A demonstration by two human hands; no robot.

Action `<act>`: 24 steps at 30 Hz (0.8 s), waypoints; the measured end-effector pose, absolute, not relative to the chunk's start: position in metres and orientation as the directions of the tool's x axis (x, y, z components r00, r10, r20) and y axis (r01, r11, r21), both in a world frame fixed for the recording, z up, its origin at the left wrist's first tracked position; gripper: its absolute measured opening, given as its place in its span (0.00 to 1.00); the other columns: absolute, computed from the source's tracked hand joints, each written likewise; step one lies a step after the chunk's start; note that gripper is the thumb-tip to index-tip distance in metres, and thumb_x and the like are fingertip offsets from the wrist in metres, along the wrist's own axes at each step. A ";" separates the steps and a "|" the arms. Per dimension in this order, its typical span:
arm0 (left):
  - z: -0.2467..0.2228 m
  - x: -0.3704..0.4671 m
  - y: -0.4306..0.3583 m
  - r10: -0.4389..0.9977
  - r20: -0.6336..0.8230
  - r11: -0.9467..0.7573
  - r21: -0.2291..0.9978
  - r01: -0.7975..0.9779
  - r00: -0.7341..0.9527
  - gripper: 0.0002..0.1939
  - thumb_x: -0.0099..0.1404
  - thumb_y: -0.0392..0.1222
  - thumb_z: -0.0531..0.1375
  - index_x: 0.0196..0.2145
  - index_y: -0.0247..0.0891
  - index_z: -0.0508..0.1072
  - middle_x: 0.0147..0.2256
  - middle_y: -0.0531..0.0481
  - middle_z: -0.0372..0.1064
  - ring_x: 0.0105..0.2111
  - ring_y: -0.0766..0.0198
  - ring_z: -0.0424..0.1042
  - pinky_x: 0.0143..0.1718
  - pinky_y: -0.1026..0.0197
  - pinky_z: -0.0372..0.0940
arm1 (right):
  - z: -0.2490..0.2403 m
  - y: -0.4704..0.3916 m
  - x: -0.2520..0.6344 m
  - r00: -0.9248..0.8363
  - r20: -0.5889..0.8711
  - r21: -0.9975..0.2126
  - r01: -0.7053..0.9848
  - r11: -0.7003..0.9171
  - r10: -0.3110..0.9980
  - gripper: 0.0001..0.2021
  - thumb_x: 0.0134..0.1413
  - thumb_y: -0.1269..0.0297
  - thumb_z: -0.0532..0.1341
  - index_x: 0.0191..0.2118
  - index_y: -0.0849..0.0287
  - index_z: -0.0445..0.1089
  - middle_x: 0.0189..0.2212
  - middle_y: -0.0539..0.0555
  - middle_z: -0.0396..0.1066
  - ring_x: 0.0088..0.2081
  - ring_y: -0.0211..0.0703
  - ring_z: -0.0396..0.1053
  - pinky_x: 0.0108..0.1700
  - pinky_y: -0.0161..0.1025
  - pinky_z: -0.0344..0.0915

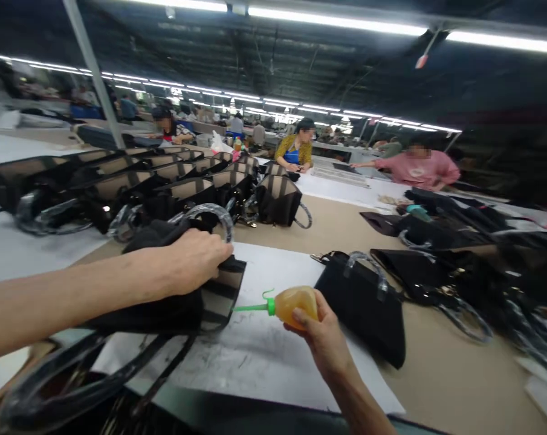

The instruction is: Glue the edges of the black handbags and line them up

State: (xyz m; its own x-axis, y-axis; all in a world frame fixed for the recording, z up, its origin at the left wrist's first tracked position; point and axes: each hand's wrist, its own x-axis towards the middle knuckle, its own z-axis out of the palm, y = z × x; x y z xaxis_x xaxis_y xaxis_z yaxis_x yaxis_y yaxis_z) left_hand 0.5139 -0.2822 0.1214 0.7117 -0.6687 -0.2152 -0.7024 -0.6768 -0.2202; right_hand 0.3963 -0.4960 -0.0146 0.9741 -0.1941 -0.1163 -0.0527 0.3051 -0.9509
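Observation:
My right hand (pixel 321 329) is wrapped round a soft squeeze bottle (pixel 295 307) of amber liquid with a green cap and a long thin green nozzle. The nozzle points left, its tip at the edge of a black handbag (pixel 164 308) with a beige-striped panel. On top of that bag lies my left hand (pixel 196 260), its fingers curled over the upper edge by a plastic-wrapped handle (pixel 212 211); the fingertips are hidden. Beneath bag and bottle is a smudged white sheet (pixel 264 362). To the right of the bottle another black handbag (pixel 364 302) lies flat.
Rows of black handbags (pixel 277 199) stand at the back left. More black bags (pixel 440 272) lie along the right. Close in at lower left are wrapped handles (pixel 74 386). Across the table, a person in yellow (pixel 295 148) and a person in pink (pixel 418 166) work.

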 end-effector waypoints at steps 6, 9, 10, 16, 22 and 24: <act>0.099 0.521 -0.271 -0.732 -0.076 -0.653 -0.203 -0.729 0.677 0.07 0.56 0.34 0.55 0.34 0.35 0.69 0.32 0.43 0.71 0.31 0.51 0.72 0.29 0.55 0.63 | -0.027 -0.503 0.403 0.973 -0.106 -0.976 -0.063 0.210 -0.203 0.20 0.46 0.58 0.66 0.43 0.58 0.62 0.39 0.55 0.68 0.40 0.50 0.67 0.40 0.47 0.68; 0.092 0.517 -0.264 -0.730 -0.025 -0.666 -0.199 -0.719 0.683 0.06 0.57 0.34 0.54 0.34 0.35 0.68 0.33 0.45 0.71 0.31 0.52 0.71 0.29 0.55 0.63 | -0.032 -0.501 0.410 0.970 -0.067 -0.990 -0.035 0.139 -0.234 0.21 0.45 0.57 0.66 0.43 0.58 0.62 0.38 0.54 0.68 0.40 0.51 0.67 0.40 0.48 0.69; 0.091 0.515 -0.263 -0.725 -0.014 -0.673 -0.197 -0.712 0.689 0.06 0.57 0.34 0.55 0.34 0.35 0.68 0.33 0.45 0.70 0.31 0.53 0.71 0.29 0.56 0.63 | -0.034 -0.499 0.413 0.968 -0.048 -0.994 -0.021 0.110 -0.246 0.21 0.45 0.56 0.66 0.43 0.57 0.62 0.38 0.54 0.68 0.40 0.51 0.67 0.39 0.48 0.69; 0.088 0.512 -0.260 -0.714 0.014 -0.689 -0.186 -0.700 0.700 0.06 0.57 0.34 0.55 0.35 0.36 0.68 0.34 0.46 0.70 0.31 0.54 0.71 0.28 0.57 0.64 | -0.040 -0.492 0.436 0.936 0.093 -0.989 0.047 -0.140 -0.341 0.24 0.42 0.53 0.67 0.44 0.56 0.62 0.36 0.52 0.67 0.39 0.51 0.65 0.44 0.48 0.64; 0.084 0.518 -0.260 -0.719 0.029 -0.687 -0.177 -0.704 0.694 0.06 0.56 0.33 0.55 0.33 0.36 0.67 0.32 0.46 0.69 0.29 0.55 0.71 0.28 0.56 0.63 | -0.044 -0.486 0.445 0.932 0.160 -0.959 0.069 -0.275 -0.325 0.25 0.43 0.50 0.66 0.45 0.57 0.62 0.36 0.53 0.68 0.37 0.50 0.65 0.43 0.46 0.61; 0.083 0.519 -0.261 -0.728 0.028 -0.679 -0.173 -0.714 0.685 0.06 0.56 0.32 0.54 0.32 0.35 0.67 0.32 0.46 0.69 0.29 0.55 0.70 0.27 0.56 0.63 | -0.048 -0.485 0.445 0.933 0.159 -0.954 0.062 -0.293 -0.323 0.26 0.42 0.50 0.66 0.45 0.58 0.63 0.35 0.53 0.68 0.35 0.50 0.65 0.41 0.46 0.61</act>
